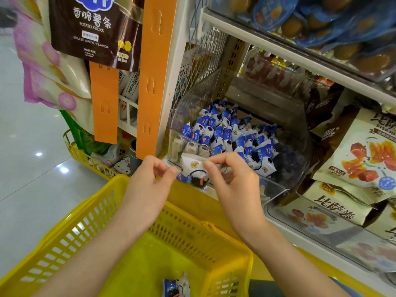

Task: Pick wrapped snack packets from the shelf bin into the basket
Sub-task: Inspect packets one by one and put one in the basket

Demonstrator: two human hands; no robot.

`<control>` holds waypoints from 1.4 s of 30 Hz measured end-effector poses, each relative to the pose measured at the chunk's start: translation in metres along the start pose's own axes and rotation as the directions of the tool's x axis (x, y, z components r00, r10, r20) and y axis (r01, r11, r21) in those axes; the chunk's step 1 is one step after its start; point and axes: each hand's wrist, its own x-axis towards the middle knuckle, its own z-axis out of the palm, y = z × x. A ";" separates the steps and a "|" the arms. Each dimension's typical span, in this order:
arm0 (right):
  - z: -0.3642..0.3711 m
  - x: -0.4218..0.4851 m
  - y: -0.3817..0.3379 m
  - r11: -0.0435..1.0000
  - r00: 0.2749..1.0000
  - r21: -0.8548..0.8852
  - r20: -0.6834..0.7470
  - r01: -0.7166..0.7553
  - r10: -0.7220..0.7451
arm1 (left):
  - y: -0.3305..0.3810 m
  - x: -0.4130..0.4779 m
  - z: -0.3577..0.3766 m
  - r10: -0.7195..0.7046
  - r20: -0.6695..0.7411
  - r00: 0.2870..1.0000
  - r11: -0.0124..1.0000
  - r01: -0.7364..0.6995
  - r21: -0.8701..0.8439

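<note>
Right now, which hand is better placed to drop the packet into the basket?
Right. The right hand pinches the snack packet by its top edge above the yellow basket; the left hand sits at its left edge, grip unclear.

A packet (192,168) sat between the left hand (147,183) and the right hand (233,185), touching both, above the far rim of the basket (214,227). Just behind the hands stood the bin (297,129), with a pile (225,133) of packets in it. A second packet (175,288) lay in the basket, below and nearer than the hands. Bags (360,151) lay right of the right hand, and a strip (153,82) hung above the left.
</note>
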 end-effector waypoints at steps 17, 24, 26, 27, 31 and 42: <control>0.008 -0.005 -0.004 0.989 0.984 0.112 0.155 -0.101 0.083 | 0.006 -0.001 -0.003 -0.139 0.153 0.978 0.912 0.186 -0.364; 0.006 0.005 -0.006 0.760 0.844 0.391 0.372 -0.520 0.386 | 0.004 -0.005 0.003 0.003 0.177 0.984 0.981 0.032 -0.192; 0.008 0.004 -0.006 0.760 0.854 0.403 0.348 -0.510 0.388 | -0.001 -0.005 0.004 0.140 0.037 0.989 0.989 -0.139 -0.040; 0.009 0.002 -0.005 0.761 0.855 0.403 0.344 -0.509 0.389 | -0.002 -0.005 0.004 0.213 0.002 0.977 0.977 -0.213 0.023; 0.014 -0.003 -0.004 0.782 0.851 0.366 0.369 -0.504 0.375 | -0.008 -0.009 0.006 0.307 0.002 0.952 0.944 -0.304 0.131; 0.020 -0.015 0.001 0.940 0.925 0.159 0.287 -0.302 0.249 | 0.001 -0.017 0.000 0.413 0.053 0.909 0.800 -0.390 0.456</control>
